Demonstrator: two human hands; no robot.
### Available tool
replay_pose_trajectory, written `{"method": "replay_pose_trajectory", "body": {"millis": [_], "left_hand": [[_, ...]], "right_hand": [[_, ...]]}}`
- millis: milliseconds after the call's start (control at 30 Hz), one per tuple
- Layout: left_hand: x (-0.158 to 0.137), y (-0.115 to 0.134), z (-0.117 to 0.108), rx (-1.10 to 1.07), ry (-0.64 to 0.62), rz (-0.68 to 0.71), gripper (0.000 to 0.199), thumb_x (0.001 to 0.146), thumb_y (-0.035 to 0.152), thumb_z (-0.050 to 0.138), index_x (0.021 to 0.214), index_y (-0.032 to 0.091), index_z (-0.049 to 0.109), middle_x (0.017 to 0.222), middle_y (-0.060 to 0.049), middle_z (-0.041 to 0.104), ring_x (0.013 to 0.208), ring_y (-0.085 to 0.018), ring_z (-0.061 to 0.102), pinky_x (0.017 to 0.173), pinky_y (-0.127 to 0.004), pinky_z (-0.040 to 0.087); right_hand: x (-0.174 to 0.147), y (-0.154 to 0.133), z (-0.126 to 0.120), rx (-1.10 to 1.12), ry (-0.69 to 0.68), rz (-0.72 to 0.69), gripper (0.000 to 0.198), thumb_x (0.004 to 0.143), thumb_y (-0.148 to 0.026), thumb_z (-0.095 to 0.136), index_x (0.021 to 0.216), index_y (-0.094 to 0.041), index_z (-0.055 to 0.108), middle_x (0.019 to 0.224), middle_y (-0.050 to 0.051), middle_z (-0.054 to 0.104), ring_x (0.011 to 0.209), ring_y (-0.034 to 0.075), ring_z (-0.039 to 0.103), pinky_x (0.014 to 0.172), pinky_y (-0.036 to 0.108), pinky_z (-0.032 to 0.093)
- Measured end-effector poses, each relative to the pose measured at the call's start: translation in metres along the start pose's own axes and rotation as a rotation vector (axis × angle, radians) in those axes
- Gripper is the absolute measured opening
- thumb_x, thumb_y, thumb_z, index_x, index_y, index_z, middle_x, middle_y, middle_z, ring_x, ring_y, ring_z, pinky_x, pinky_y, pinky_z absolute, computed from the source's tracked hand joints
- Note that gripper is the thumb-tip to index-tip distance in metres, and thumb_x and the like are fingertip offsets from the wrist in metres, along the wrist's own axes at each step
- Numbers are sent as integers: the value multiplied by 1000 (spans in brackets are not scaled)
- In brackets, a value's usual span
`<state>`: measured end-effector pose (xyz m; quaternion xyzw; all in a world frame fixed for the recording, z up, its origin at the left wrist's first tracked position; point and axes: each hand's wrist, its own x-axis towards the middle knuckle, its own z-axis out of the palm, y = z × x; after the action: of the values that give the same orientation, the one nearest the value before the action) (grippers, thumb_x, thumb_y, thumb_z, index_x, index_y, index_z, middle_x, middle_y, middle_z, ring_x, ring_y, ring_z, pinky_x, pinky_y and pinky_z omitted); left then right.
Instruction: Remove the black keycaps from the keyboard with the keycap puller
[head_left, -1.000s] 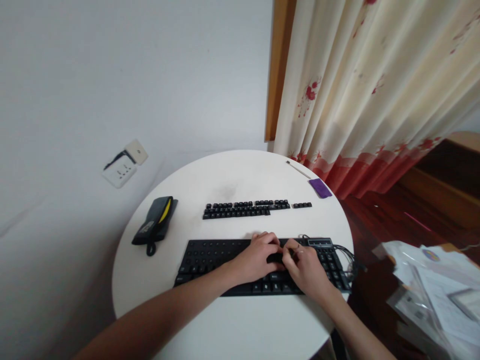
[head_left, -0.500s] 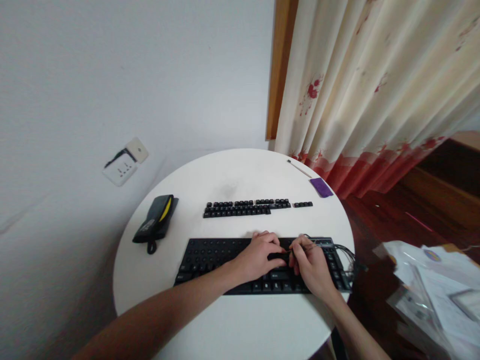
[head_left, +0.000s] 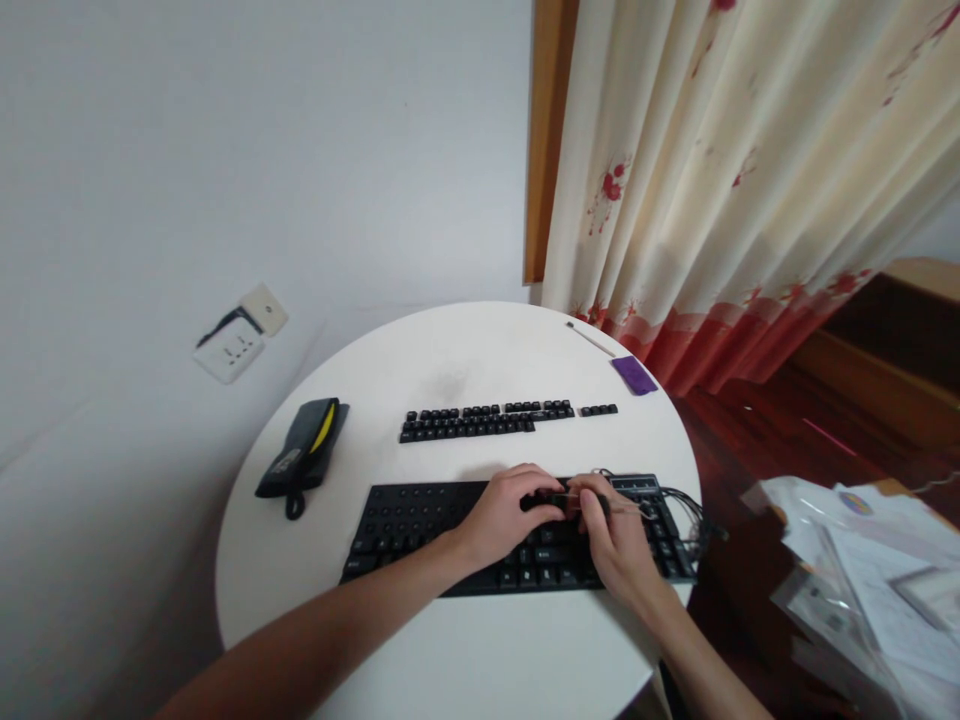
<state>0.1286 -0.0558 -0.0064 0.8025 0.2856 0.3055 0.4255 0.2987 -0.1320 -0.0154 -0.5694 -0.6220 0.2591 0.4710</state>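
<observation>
Along the near side of the round white table (head_left: 480, 650) lies the black keyboard (head_left: 555, 555), its middle partly hidden by both hands and its lower left keys by the left forearm; the right hand (head_left: 619, 535) grasps a thin wire-like tool (head_left: 626, 509), while the left hand (head_left: 514, 512) has thumb and fingers curled close to a small dark spot, and I cannot tell whether it pinches anything; beyond the keyboard, loose keycaps (head_left: 469, 427) sit in rows, apart from it; dark cables (head_left: 686, 508) bunch at its right end; farther back, a purple cloth (head_left: 634, 376) lies near a slim brush (head_left: 590, 339); leftward rests a black pouch (head_left: 300, 450) with a yellow edge, well apart from the hands.
</observation>
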Motion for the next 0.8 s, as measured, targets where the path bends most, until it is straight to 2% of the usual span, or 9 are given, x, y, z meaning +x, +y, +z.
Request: {"method": "replay_pose_trajectory", "body": {"millis": [167,333,433,600,800], "left_hand": [[2,1,-3,-23,-70,-72,20,79,18,77,99,20,73,91,-1,66,86,-16,60,80,-27,47],[2,-1,-3,11,-82,-86,15,77,18,78,90,19,72,86,0,62,83,-15,58,77,-26,47],[1,-2,-2,38,-72,-42,19,77,19,79,94,19,71,93,-1,64,90,-16,60,84,-28,48],[-2,-4,1,145,-50,95,22,85,16,71,106,21,70,102,-3,69,99,-17,62,92,-31,51],[-7,-2,5,405,-7,247,19,93,16,59,111,16,65,107,-5,71,99,-18,65,94,-33,54]], "right_hand": [[1,-1,-1,-8,-92,-41,31,103,-26,36,93,-18,65,78,2,61,74,17,58,71,28,42],[-1,2,3,-22,-122,-96,25,101,-25,40,94,-19,64,90,4,66,83,18,61,78,28,44],[-1,3,6,-7,-70,-50,25,101,-26,40,96,-19,63,90,5,67,84,18,62,78,28,44],[0,7,6,46,22,64,37,103,-32,38,73,-19,55,70,1,59,65,15,56,64,27,41],[2,11,8,41,36,82,40,102,-35,38,70,-19,56,71,3,62,64,15,57,64,27,42]]}}
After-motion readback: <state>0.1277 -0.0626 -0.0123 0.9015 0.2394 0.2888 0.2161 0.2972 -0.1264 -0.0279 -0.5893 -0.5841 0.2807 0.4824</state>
